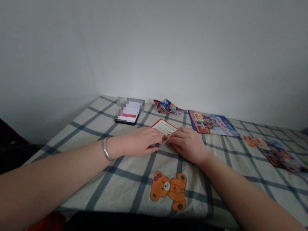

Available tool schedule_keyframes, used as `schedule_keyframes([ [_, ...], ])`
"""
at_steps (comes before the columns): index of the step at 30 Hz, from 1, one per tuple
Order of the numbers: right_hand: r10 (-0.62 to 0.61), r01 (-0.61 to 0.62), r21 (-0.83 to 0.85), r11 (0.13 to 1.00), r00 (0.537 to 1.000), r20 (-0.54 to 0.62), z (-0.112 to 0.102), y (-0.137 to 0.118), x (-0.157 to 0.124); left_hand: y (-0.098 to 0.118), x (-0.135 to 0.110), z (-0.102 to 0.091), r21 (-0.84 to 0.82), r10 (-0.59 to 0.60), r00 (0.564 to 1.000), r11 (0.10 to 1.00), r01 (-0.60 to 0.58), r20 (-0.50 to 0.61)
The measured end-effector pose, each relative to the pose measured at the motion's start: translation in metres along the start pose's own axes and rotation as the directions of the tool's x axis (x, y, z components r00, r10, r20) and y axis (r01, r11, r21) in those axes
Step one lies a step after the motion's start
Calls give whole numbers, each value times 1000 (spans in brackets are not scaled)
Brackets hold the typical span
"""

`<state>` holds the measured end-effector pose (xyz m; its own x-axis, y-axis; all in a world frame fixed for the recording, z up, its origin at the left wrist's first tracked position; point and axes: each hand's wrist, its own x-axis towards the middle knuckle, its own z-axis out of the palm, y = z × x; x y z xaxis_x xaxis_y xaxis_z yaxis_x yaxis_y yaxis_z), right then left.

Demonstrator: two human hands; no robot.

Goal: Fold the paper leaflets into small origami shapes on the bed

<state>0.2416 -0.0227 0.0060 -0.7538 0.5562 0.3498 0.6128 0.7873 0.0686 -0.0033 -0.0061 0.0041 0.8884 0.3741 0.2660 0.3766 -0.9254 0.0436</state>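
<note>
Pinching a pale, red-edged card (164,126) with printed lines, right of the phone (130,111) and nearer; clamping its near end with left hand (141,141) and right hand (187,144), turning palms down.

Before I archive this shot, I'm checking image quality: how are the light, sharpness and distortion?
In the head view, light is dim, the wall brightest low down; mosaic pixelation covers part of the phone; the far-right packet looks smeary; print on the card is too small to read; the forearms broaden toward the lower corners, perhaps from a wide lens.
</note>
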Motion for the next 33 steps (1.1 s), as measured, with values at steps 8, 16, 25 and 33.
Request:
schedule_keyframes([
  [8,61,-60,117,991,998,-4,3,3,0,0,-1,2,-3,-5,1000,1000,5,-2],
  [16,64,-65,129,990,998,13,2,1,1,-1,-1,2,-28,24,1000,999,-24,-9],
  [25,15,-14,53,998,1000,-8,3,2,-3,-1,-1,2,-23,-29,999,999,30,36],
  [33,-21,21,3,1000,1000,23,-5,1,2,4,2,2,33,-27,999,999,27,24],
])
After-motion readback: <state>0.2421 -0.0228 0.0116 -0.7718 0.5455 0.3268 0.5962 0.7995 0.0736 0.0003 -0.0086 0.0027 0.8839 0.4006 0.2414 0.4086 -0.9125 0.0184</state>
